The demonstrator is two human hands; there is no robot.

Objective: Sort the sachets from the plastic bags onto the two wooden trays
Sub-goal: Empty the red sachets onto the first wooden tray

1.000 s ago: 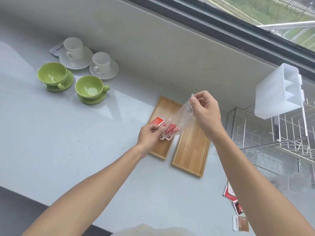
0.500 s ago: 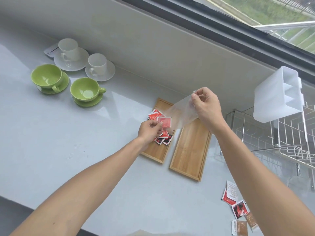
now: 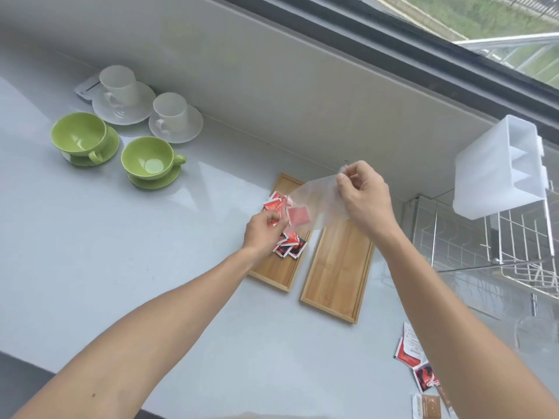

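Observation:
Two wooden trays lie side by side on the grey counter. Several red sachets (image 3: pixel 289 245) are heaped on the left tray (image 3: pixel 276 273); the right tray (image 3: pixel 335 267) is bare. My right hand (image 3: pixel 364 196) pinches the upper end of a clear plastic bag (image 3: pixel 317 204) and holds it tilted over the left tray. One red sachet (image 3: pixel 299 215) sits at the bag's lower mouth. My left hand (image 3: pixel 266 228) grips the bag's lower edge just above the heap.
Two green cups (image 3: pixel 148 160) and two white cups (image 3: pixel 169 113) on saucers stand at the far left. A wire dish rack (image 3: pixel 496 255) with a white plastic holder (image 3: pixel 499 167) is at the right. Loose red and brown sachets (image 3: pixel 420 370) lie near my right forearm.
The sachets have slid out of the bag onto the left tray, forming a heap. Both hands kept hold of the bag, which now looks nearly flat.

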